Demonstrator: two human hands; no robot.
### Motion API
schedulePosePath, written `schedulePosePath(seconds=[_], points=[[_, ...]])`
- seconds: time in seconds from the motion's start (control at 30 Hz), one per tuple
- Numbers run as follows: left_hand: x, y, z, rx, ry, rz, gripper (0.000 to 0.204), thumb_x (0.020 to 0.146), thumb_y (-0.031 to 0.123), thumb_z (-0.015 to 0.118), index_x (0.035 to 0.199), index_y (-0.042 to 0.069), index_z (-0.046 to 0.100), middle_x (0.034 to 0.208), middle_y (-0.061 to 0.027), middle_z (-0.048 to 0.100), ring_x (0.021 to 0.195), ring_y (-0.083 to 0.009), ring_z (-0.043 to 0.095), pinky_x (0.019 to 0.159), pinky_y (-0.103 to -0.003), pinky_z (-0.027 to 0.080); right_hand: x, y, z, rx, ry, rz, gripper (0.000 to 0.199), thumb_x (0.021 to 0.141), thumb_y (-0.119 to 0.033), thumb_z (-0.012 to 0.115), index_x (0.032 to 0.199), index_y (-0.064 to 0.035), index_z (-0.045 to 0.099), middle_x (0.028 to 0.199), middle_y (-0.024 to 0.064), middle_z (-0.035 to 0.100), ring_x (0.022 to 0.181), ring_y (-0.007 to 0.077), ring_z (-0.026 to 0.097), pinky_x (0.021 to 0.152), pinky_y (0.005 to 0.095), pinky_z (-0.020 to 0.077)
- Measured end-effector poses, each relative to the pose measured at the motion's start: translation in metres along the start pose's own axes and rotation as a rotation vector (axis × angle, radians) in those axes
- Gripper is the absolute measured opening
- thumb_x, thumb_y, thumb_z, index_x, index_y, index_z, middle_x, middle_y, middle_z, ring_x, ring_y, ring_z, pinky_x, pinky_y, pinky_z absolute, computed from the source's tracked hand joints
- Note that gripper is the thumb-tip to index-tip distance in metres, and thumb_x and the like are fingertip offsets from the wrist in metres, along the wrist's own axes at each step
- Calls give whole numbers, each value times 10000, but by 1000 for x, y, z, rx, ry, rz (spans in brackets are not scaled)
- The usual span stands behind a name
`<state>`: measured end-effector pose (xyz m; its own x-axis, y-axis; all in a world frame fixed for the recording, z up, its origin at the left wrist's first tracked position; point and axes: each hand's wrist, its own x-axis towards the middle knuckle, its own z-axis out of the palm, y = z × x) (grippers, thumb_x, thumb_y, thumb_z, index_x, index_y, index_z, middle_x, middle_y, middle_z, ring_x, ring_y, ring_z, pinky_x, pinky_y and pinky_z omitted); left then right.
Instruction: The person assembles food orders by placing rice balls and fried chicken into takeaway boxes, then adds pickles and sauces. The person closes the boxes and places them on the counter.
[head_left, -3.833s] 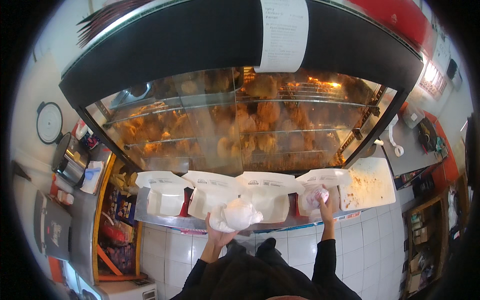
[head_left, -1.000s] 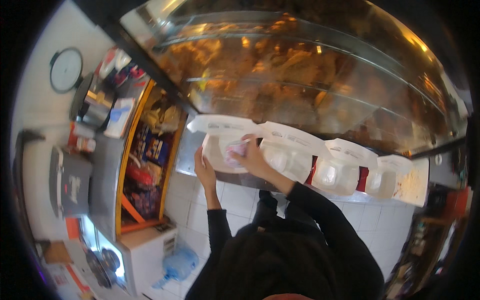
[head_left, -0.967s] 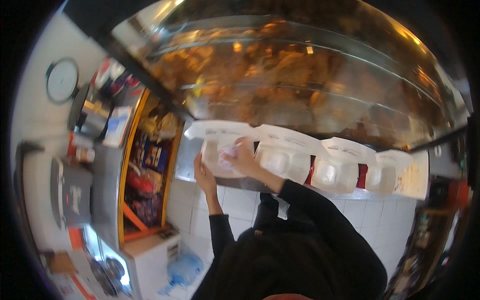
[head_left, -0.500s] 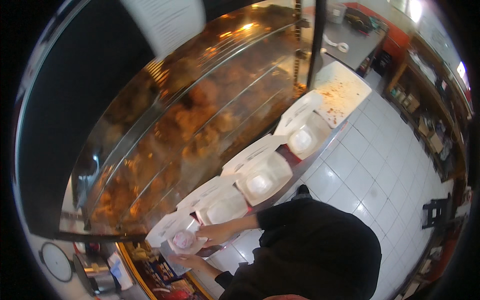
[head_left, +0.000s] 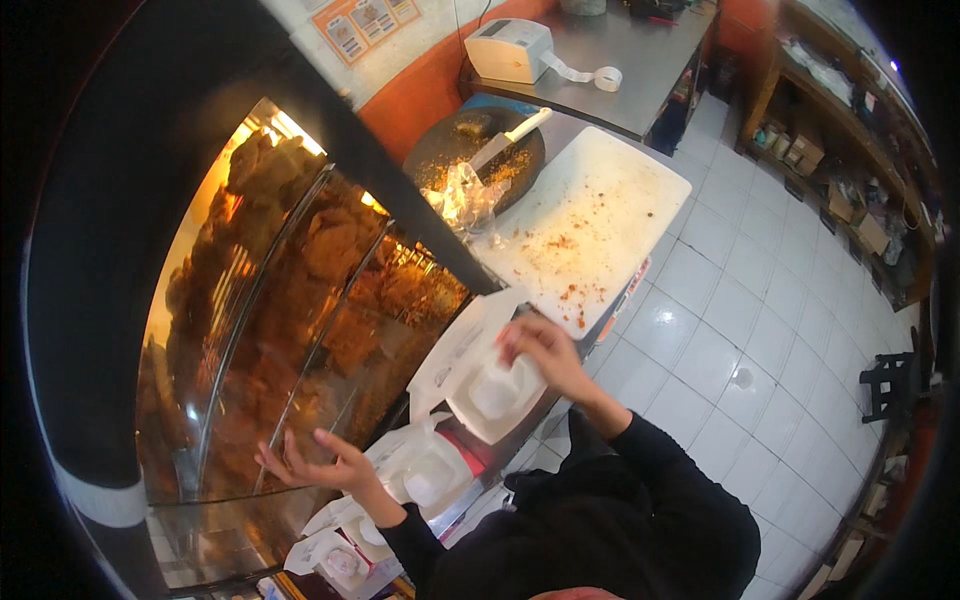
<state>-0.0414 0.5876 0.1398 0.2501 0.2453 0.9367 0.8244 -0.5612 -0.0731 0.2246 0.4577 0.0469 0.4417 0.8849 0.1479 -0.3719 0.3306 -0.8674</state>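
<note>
My right hand [head_left: 545, 353] hovers at the rim of the farthest open white takeaway box [head_left: 440, 375], its fingers curled together; what they pinch, if anything, is too blurred to name. Inside that box sits a small whitish lump or tub [head_left: 492, 395]. My left hand [head_left: 325, 464] is raised before the glass of the warming cabinet, empty, with fingers spread. Under and beside the left wrist, more open boxes stand in a row, one with a whitish piece [head_left: 425, 488] inside. The nearest box [head_left: 310, 553] holds a round container with pinkish contents [head_left: 344, 562].
The lit glass cabinet [head_left: 340, 300] full of fried food rises along the left. Beyond the boxes lies a crumb-strewn white cutting board [head_left: 610, 200]. Behind it are a dark round board [head_left: 440, 150], a knife [head_left: 512, 138], crumpled clear plastic [head_left: 465, 200] and a label printer [head_left: 510, 50].
My view has swung toward the cutting board end. My right hand has gone from the nearest box to the farthest one. My left hand has left the nearest box and risen, spread.
</note>
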Motion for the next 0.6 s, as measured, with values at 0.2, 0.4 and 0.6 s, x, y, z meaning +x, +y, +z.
schedulePosePath(seconds=[0.2, 0.4, 0.6], points=[[35, 96, 81, 86, -93, -52, 759, 797, 348, 707, 1403, 112, 314, 1479, -240, 126, 1382, -478, 75, 1071, -660, 139, 126, 30, -87, -738, 297, -109, 143, 897, -124, 570, 1005, -57, 636, 808, 63, 571, 742, 196, 588, 697, 298, 477], [35, 106, 99, 83, -47, -125, 817, 773, 362, 722, 1432, 190, 270, 1490, -259, 99, 1375, -496, 88, 1075, -651, 163, 220, 116, -99, -1472, 211, -637, 167, 801, -155, 645, 936, -58, 643, 911, 132, 565, 888, 310, 550, 753, 419, 456], [23, 102, 93, 229, 60, -165, 701, 787, 344, 722, 1389, 224, 383, 1503, -254, 25, 1371, -515, 51, 1066, -652, 143, 213, 52, -106, -1200, 503, -763, 159, 899, -222, 624, 923, -70, 664, 907, 73, 596, 885, 234, 575, 772, 338, 462]])
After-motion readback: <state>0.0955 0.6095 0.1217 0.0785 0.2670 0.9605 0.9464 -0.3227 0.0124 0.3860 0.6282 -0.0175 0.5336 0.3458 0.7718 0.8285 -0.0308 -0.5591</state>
